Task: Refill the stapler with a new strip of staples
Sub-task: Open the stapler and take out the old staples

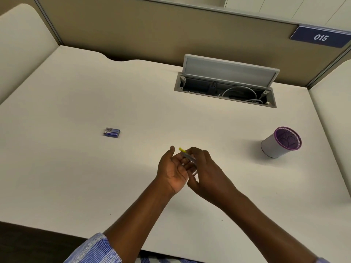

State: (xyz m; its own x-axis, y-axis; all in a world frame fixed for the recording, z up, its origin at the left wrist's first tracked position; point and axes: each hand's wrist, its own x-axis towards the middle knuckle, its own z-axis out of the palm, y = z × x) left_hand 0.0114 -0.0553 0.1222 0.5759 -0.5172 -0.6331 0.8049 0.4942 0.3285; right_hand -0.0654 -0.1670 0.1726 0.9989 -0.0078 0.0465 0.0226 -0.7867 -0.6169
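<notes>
The stapler (187, 156) is mostly hidden between the two hands, which hold it above the middle of the desk (76, 95). Only a blurred grey body and a yellow end show, and I cannot tell whether it is opened. The right hand's fingertips are out of sight behind it. The small blue staple box (112, 132) lies flat on the desk, well to the left of the hands. A purple-rimmed mesh pen cup (271, 147) stands to the right, its inside too dim to read. At the back, the cable tray (178, 86) has its lid raised and holds grey cables. The right hand (209, 168) curls over the stapler and grips it. The left hand (171, 171), palm up, seems to cradle it with fingers curled beneath.
</notes>
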